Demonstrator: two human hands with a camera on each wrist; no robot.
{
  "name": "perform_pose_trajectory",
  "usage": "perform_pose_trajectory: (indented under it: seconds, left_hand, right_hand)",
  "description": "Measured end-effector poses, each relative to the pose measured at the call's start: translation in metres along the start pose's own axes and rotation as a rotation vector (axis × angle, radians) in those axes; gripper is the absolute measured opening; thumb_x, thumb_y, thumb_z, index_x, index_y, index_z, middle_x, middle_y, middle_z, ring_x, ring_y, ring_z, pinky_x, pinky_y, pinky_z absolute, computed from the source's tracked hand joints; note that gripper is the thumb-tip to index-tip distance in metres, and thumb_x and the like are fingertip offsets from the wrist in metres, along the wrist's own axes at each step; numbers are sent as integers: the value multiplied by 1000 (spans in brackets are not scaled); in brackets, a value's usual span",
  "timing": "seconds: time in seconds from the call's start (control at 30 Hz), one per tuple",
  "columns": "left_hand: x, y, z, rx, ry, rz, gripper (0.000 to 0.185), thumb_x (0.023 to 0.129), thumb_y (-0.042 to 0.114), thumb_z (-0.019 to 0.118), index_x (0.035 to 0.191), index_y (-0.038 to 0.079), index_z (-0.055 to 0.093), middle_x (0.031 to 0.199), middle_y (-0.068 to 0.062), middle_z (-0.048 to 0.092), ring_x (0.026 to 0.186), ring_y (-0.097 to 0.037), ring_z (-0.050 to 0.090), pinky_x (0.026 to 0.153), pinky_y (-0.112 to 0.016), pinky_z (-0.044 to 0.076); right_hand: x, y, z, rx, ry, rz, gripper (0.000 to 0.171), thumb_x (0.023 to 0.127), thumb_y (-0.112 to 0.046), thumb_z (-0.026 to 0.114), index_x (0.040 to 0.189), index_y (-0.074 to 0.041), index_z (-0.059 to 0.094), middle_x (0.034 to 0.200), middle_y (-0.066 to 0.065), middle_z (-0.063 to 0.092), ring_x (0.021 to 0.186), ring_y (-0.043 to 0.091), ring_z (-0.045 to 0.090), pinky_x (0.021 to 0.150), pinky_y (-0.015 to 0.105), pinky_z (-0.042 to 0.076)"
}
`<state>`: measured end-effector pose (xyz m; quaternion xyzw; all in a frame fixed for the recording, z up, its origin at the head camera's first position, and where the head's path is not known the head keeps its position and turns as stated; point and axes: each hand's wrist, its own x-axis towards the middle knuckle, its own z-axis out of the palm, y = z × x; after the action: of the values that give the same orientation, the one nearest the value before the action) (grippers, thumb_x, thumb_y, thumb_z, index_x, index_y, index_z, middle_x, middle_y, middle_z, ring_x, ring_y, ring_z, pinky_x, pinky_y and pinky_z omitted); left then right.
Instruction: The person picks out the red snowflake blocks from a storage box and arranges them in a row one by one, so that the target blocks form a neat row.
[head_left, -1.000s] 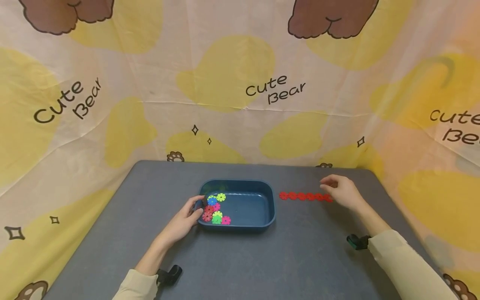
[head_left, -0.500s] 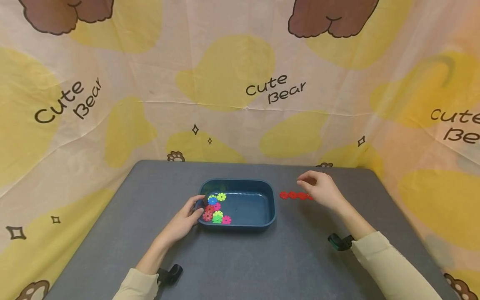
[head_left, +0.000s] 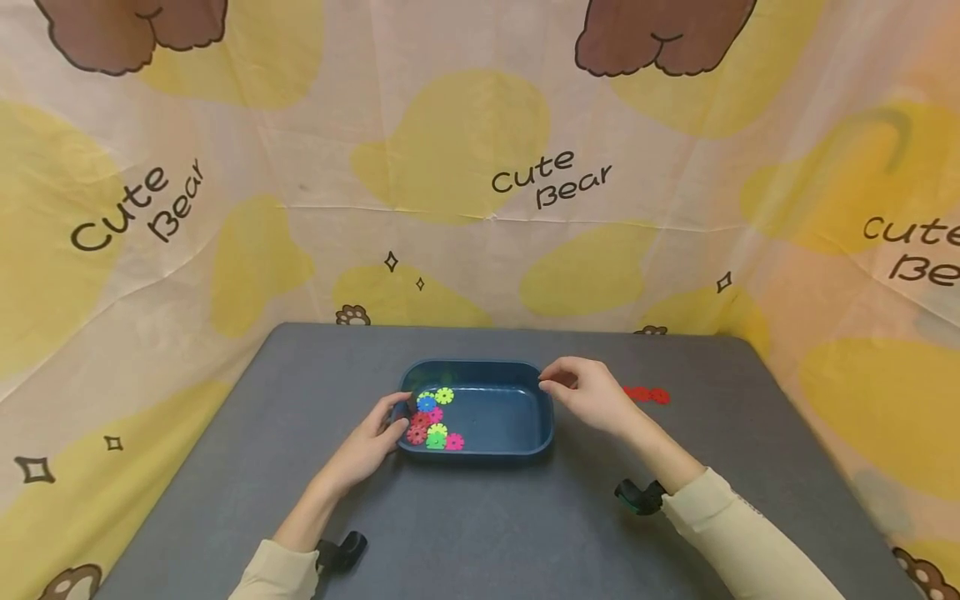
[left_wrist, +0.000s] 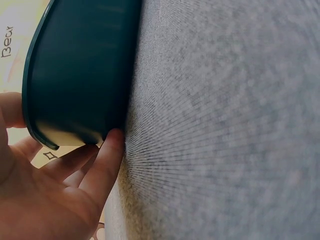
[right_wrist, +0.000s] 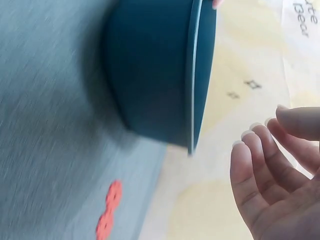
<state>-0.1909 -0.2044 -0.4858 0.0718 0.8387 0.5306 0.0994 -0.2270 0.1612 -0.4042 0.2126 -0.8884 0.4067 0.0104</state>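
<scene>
The dark blue rectangular plastic tray [head_left: 525,417] sits on the grey desk [head_left: 225,467]. Left hand [head_left: 371,442] grips its near-left rim; right hand [head_left: 592,398] hovers relaxed, empty, beside the right rim (tray looks light, stiff, smooth).

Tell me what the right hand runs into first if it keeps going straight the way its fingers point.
The right hand points left, its fingers hovering at the right rim of the blue tray. Going straight on it would probably pass over the tray's bare floor and first meet the coloured gear pieces there, though its height is unclear.
</scene>
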Motion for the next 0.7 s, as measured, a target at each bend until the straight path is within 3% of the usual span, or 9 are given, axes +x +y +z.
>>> perform_pose_trajectory:
  seconds: [0.4,0.7]
  left_hand:
    - [-1,1,0,-11,1,0,49,100,30,49,146,24,31,154,-15,22,137,-36,32,97,-50,44]
    - [0,1,1,-8,0,-8,49,100,30,49,146,25,31,153,-15,24,133,-36,38,95,-49,45]
  right_hand:
    - [16,-20,38,50,-77,-61,8,90,-21,67,98,-23,69,91,-11,65,80,9,59,70,31,52]
    - [24,-29,65,42,-129,-71,11,90,-23,67,99,-18,69,90,-13,63,79,7,58,69,28,51]
